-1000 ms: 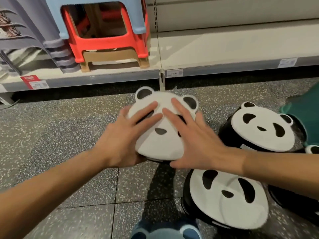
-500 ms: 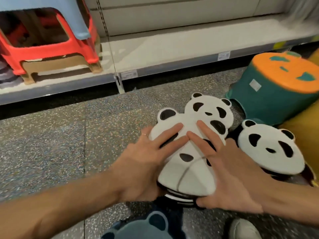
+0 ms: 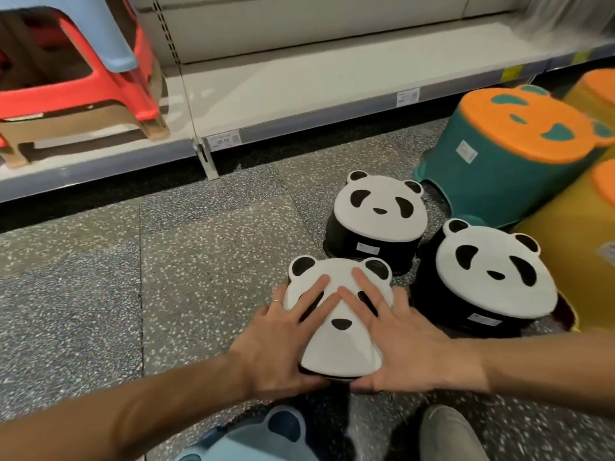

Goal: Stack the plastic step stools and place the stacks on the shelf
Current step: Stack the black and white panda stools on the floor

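A white-topped panda stool (image 3: 339, 341) sits low in the middle of the floor, held between both palms. My left hand (image 3: 283, 341) grips its left side, fingers spread over the face, thumb under the rim. My right hand (image 3: 402, 341) grips the right side the same way. What lies under this stool is hidden. Two more panda stools stand behind it on black bases: one (image 3: 379, 211) further back, one (image 3: 492, 274) to the right. The low white shelf (image 3: 332, 81) runs along the back.
A red, blue and tan stool stack (image 3: 76, 81) stands on the shelf at left. A green stool with an orange top (image 3: 519, 141) and yellow stools (image 3: 585, 234) crowd the right. A light blue stool (image 3: 263, 440) and a shoe (image 3: 449, 434) lie at the bottom.
Both hands carried the panda stool back from near the shelf towards me and down. The view swung right, bringing the green and yellow stools in.
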Action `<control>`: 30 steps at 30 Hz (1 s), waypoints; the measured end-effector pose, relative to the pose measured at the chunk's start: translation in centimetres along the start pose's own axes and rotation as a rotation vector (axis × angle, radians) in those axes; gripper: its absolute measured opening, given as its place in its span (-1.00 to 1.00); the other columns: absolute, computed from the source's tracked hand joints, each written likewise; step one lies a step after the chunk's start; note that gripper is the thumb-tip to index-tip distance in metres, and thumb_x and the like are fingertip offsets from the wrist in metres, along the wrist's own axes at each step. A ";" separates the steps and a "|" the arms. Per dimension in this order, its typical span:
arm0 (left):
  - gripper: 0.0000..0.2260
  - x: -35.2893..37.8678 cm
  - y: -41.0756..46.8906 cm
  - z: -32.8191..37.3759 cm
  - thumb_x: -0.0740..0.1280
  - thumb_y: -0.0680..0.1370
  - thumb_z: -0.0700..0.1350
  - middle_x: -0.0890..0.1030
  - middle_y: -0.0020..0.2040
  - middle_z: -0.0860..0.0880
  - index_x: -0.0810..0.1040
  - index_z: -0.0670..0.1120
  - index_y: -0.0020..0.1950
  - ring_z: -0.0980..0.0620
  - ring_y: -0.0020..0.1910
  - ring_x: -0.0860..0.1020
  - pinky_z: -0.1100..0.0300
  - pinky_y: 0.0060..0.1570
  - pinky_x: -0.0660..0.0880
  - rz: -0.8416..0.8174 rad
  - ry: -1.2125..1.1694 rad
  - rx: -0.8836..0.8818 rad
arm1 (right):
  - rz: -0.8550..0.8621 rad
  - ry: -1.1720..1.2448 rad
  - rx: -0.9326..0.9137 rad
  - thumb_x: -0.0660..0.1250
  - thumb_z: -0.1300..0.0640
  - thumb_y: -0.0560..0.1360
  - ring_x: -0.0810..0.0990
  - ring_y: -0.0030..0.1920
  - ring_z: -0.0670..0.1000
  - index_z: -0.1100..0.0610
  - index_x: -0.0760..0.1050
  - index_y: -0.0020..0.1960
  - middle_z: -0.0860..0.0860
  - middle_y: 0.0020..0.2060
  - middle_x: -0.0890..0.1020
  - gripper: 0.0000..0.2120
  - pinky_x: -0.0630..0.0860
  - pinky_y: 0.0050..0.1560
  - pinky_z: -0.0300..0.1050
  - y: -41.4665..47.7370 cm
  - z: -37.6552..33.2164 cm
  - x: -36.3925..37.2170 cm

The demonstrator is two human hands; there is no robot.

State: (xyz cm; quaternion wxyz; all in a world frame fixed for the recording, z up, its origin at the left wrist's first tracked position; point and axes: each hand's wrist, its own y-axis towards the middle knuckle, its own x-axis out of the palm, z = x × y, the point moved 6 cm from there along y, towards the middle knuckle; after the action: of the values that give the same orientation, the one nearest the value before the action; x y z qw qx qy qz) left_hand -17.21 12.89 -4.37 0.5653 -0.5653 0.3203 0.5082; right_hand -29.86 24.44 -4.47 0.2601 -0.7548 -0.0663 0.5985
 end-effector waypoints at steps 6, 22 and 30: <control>0.12 -0.1 2.0 -0.5 0.30 0.40 0.53 -0.46 0.64 0.19 -0.49 0.27 0.59 -0.38 0.65 -0.07 -0.32 0.59 0.13 0.021 -0.060 -0.063 | -0.078 -0.029 -0.024 0.35 -0.53 0.34 0.10 0.47 0.33 -0.21 -0.47 0.59 -0.10 0.56 -0.53 0.23 0.28 0.49 0.23 1.5 2.4 -2.3; -0.01 0.0 4.2 -6.4 0.42 0.46 0.44 -0.35 0.62 0.37 -0.30 0.45 0.57 0.30 0.61 -0.03 0.06 0.56 0.23 0.219 -0.647 -0.088 | 0.267 0.529 -0.079 0.39 -0.50 0.33 0.22 0.56 0.01 -0.39 0.07 0.59 -0.40 0.59 -0.26 -0.07 0.29 0.51 0.08 5.7 7.0 -2.4; -0.15 -1.2 5.6 -5.3 0.48 0.47 0.34 -0.42 0.63 0.28 0.11 0.33 0.65 0.14 0.69 -0.11 -0.12 0.59 0.28 0.227 -0.580 0.030 | 0.510 0.608 -0.083 0.44 -0.47 0.31 0.13 0.61 0.05 -0.36 0.24 0.55 -0.30 0.65 -0.10 -0.13 0.28 0.52 0.17 6.5 6.9 -1.7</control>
State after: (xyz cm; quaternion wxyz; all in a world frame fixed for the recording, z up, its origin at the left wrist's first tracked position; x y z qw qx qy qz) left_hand -21.69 6.67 -5.81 0.5810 -0.3490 0.2140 0.7034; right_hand -38.17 20.36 -7.06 0.0801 -0.8997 0.1793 0.3899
